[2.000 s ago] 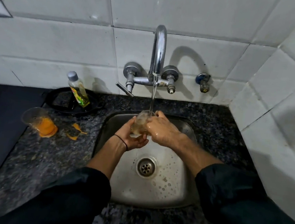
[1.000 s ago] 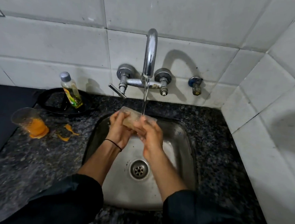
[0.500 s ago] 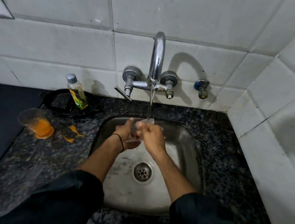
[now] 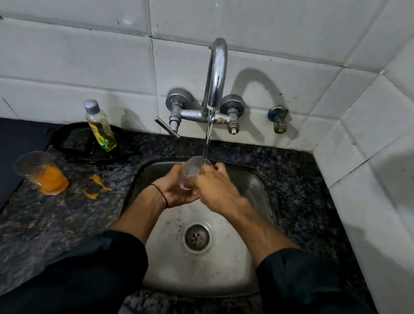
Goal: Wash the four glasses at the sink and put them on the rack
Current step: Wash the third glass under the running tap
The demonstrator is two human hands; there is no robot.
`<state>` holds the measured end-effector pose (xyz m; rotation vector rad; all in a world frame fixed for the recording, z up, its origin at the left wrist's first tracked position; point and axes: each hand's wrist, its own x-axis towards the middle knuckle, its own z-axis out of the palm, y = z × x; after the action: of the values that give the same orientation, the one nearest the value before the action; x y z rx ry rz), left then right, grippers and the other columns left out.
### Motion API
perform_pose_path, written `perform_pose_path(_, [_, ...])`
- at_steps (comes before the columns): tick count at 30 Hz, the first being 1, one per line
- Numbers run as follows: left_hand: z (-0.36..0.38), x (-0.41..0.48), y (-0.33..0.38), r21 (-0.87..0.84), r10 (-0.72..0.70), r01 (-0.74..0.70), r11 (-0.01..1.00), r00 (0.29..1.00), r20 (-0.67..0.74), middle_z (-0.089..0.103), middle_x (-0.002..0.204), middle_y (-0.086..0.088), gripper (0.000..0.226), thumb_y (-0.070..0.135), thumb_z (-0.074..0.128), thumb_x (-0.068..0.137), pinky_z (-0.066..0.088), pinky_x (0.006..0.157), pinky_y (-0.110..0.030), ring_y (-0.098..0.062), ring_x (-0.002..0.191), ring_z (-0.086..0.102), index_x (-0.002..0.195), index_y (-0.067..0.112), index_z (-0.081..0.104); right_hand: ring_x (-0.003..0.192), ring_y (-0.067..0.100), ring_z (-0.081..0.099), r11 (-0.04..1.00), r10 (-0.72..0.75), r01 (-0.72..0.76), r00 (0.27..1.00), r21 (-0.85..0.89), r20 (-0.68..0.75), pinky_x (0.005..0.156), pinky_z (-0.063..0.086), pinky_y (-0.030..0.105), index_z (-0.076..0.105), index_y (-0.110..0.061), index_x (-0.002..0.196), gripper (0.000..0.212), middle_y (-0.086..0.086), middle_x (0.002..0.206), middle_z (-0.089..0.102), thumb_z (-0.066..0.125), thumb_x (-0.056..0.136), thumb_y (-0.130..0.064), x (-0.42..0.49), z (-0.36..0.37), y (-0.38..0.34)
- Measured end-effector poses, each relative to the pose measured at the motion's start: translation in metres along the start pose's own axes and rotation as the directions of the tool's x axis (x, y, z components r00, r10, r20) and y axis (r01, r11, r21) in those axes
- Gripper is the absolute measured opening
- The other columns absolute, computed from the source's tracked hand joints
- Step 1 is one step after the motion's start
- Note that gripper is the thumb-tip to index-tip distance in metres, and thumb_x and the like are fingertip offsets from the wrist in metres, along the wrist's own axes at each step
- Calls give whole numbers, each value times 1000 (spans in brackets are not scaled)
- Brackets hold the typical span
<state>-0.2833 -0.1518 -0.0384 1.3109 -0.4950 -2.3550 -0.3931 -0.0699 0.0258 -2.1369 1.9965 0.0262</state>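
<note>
A clear glass (image 4: 193,168) stands upright over the steel sink (image 4: 255,185), its open mouth under the stream running from the tap (image 4: 216,75). My left hand (image 4: 173,191) cups the glass from the left and below. My right hand (image 4: 214,188) wraps around its right side. Another glass (image 4: 40,172) with orange liquid in it stands on the counter at the left. No rack is in view.
A dish soap bottle (image 4: 100,126) stands on a black plate (image 4: 78,144) behind the orange glass. Orange spills (image 4: 96,186) lie on the granite counter (image 4: 47,218). A tiled wall closes the right side. A small valve (image 4: 278,119) sticks out right of the tap.
The glass lay sideways across both hands a second ago; now it is upright with its mouth under the water. Both hands stay on it over the sink.
</note>
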Motion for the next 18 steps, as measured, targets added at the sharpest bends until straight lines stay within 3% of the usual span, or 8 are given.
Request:
perform_pose_path(1, [2, 0, -2, -42, 40, -39, 998, 999, 21, 69, 105, -16, 44, 45, 41, 100, 53, 74, -42, -28, 94, 64, 113, 9, 64, 130, 33, 46, 999, -5, 5, 1000, 32, -5, 109, 34, 42, 59, -24, 137, 44, 10, 142, 52, 59, 94, -13, 1, 4, 4])
perform_pose_path(3, [10, -4, -12, -160, 148, -139, 977, 988, 43, 74, 89, -13, 39, 39, 41, 102, 58, 65, -35, -23, 79, 71, 103, 8, 65, 122, 26, 58, 884, 124, -111, 992, 454, 2, 100, 48, 32, 63, -18, 135, 47, 9, 133, 63, 63, 90, -3, 6, 8, 0])
perform_pose_path(6, [10, 2, -23, -268, 283, -257, 928, 957, 62, 74, 84, -12, 47, 39, 29, 106, 59, 68, -33, -20, 78, 72, 104, 6, 62, 95, 16, 69, 302, 312, -214, 943, 929, 116, 76, 56, 21, 73, -4, 116, 30, 11, 107, 74, 62, 90, 6, 15, 11, -10])
perform_pose_path(8, [5, 8, -15, -227, 277, -256, 939, 959, 65, 72, 93, -13, 53, 47, 26, 105, 55, 73, -37, -24, 85, 68, 114, 7, 59, 97, 23, 71, 495, 332, -152, 943, 855, -24, 85, 58, 32, 76, -8, 107, 23, 11, 104, 76, 63, 90, -1, 16, 16, -4])
perform_pose_path(10, [0, 6, -4, -122, 196, -186, 975, 977, 78, 69, 86, -9, 41, 46, 37, 102, 53, 60, -32, -20, 72, 65, 113, 13, 59, 101, 25, 70, 848, 126, -47, 985, 528, -114, 89, 56, 38, 75, -19, 107, 26, 6, 106, 76, 61, 87, -10, 11, 22, 8])
perform_pose_path(11, [-3, 4, -1, -55, 149, -144, 988, 985, 85, 68, 82, -7, 38, 46, 47, 99, 52, 55, -29, -18, 65, 64, 111, 12, 60, 103, 23, 70, 907, 27, 16, 995, 420, -95, 91, 56, 39, 74, -22, 110, 29, 3, 109, 76, 60, 86, -13, 10, 22, 14])
perform_pose_path(15, [-22, -7, -7, 351, 201, -195, 916, 979, 17, 63, 126, -7, 85, 71, 70, 72, 59, 71, -44, -24, 95, 69, 138, 21, 49, 100, 15, 73, 758, -58, 28, 998, 652, 24, 98, 54, 41, 79, -17, 104, 23, -1, 104, 78, 72, 84, -7, 9, -2, 37])
perform_pose_path(18, [-33, -20, -8, 439, 170, -296, 848, 937, 304, 64, 123, -12, 60, 61, 60, 86, 56, 82, -50, -26, 100, 66, 130, 22, 57, 103, 32, 72, 564, -207, -21, 964, 825, 166, 101, 53, 44, 76, -1, 104, 21, 17, 107, 76, 71, 85, 7, 4, -21, 47])
